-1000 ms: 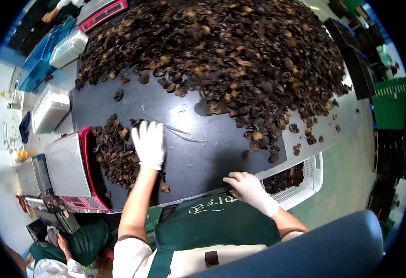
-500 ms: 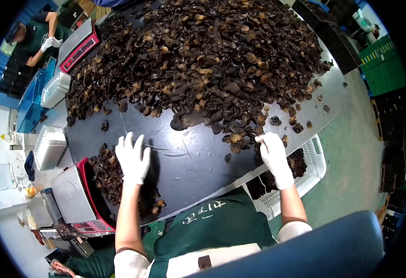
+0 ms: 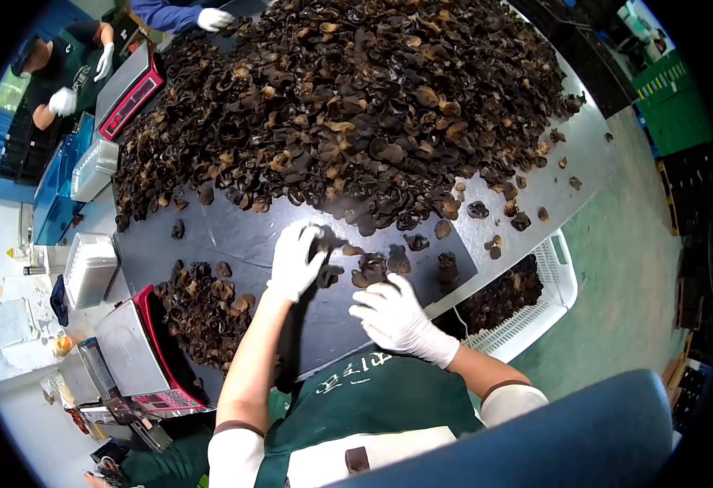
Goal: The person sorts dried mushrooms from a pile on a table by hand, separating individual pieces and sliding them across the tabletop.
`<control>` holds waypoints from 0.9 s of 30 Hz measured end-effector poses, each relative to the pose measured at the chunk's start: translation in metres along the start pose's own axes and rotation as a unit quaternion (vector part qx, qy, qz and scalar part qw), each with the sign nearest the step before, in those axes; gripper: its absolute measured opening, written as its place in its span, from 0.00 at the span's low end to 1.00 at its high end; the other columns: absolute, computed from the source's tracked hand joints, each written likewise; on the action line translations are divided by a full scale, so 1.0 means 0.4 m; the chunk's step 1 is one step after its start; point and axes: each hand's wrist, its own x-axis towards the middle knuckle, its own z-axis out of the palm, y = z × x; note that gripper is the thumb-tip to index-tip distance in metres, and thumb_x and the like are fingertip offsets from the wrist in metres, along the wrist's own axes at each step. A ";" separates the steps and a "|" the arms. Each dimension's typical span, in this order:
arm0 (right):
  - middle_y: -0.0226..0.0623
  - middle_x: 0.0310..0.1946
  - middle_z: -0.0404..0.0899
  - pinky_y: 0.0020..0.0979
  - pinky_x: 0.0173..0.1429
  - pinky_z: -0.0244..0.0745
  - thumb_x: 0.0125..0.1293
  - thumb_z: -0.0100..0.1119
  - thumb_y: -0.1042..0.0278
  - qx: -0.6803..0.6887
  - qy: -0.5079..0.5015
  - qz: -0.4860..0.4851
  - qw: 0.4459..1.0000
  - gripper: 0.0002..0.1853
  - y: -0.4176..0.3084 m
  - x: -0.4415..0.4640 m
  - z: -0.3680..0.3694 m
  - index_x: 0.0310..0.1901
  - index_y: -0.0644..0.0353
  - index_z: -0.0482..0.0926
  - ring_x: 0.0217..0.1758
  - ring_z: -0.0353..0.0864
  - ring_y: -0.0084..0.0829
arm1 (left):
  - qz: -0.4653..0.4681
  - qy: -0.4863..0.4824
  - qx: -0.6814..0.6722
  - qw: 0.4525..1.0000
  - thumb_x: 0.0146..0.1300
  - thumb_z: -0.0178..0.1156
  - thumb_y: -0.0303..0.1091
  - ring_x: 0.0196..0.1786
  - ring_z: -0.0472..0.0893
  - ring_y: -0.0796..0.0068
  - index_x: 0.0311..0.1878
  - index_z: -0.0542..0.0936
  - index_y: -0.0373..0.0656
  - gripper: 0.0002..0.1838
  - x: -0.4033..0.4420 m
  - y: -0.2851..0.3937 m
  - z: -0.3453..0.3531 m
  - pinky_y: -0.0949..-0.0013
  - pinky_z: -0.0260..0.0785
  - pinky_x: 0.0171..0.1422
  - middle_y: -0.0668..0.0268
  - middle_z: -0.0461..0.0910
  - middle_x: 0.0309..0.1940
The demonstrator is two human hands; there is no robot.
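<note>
Dark brown wood ear mushrooms form a large pile [image 3: 348, 106] across the far part of the grey table [image 3: 242, 236]. My left hand [image 3: 294, 262], in a white glove, reaches over the bare tabletop with thumb and fingers apart, beside a few dark pieces. My right hand [image 3: 403, 320], also gloved, is low over the table near its front edge, fingers spread. Just beyond its fingertips lies a small group of wood ear pieces [image 3: 368, 269]. A smaller heap of wood ears [image 3: 202, 317] lies left of my left forearm.
Left of the table stand a red-framed scale [image 3: 133, 346] and stacked clear plastic boxes [image 3: 91, 270]. Another red scale [image 3: 124, 89] is farther back. A white basket [image 3: 556, 293] holding wood ears sits below the right edge. Co-workers' gloved hands [image 3: 214, 19] show at the far left.
My left hand has moved right, away from the small heap. My right hand has come left and nearer, with loose pieces now in front of it. A co-worker's gloved hand has appeared at the back.
</note>
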 end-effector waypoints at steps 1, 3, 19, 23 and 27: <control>0.36 0.56 0.77 0.53 0.71 0.58 0.56 0.65 0.66 -0.026 0.034 0.025 0.999 0.17 0.024 -0.004 -0.010 0.49 0.51 0.82 0.59 0.74 0.39 | -0.010 -0.042 0.003 0.999 0.49 0.70 0.30 0.58 0.74 0.50 0.47 0.76 0.43 0.21 -0.020 0.003 -0.023 0.54 0.68 0.65 0.54 0.75 0.52; 0.42 0.58 0.75 0.53 0.70 0.57 0.55 0.66 0.64 -0.025 0.032 0.144 0.989 0.19 0.074 0.004 -0.053 0.51 0.54 0.81 0.61 0.71 0.42 | -0.007 -0.069 0.007 0.998 0.48 0.72 0.31 0.50 0.76 0.49 0.45 0.76 0.44 0.21 -0.066 0.012 -0.066 0.54 0.71 0.57 0.57 0.75 0.44; 0.47 0.65 0.67 0.53 0.70 0.61 0.50 0.72 0.56 -0.039 0.014 0.109 0.993 0.36 0.066 -0.036 -0.007 0.63 0.56 0.74 0.67 0.65 0.54 | 0.054 -0.173 0.009 0.983 0.50 0.73 0.53 0.61 0.74 0.47 0.60 0.79 0.46 0.35 -0.379 0.087 -0.275 0.46 0.62 0.69 0.53 0.76 0.58; 0.53 0.70 0.59 0.57 0.76 0.52 0.46 0.77 0.45 -0.083 -0.068 0.137 0.985 0.52 0.078 -0.063 0.015 0.71 0.57 0.65 0.73 0.57 0.58 | 0.107 -0.350 0.162 0.916 0.53 0.69 0.52 0.75 0.63 0.48 0.71 0.73 0.64 0.38 -0.548 0.094 -0.242 0.29 0.47 0.77 0.63 0.68 0.72; 0.52 0.69 0.62 0.57 0.75 0.54 0.47 0.75 0.45 -0.094 -0.064 0.086 0.990 0.49 0.040 -0.047 0.113 0.70 0.55 0.66 0.71 0.61 0.53 | 0.141 -0.274 0.131 0.942 0.61 0.64 0.52 0.71 0.68 0.50 0.62 0.79 0.61 0.25 -0.627 0.010 -0.195 0.29 0.50 0.75 0.64 0.73 0.68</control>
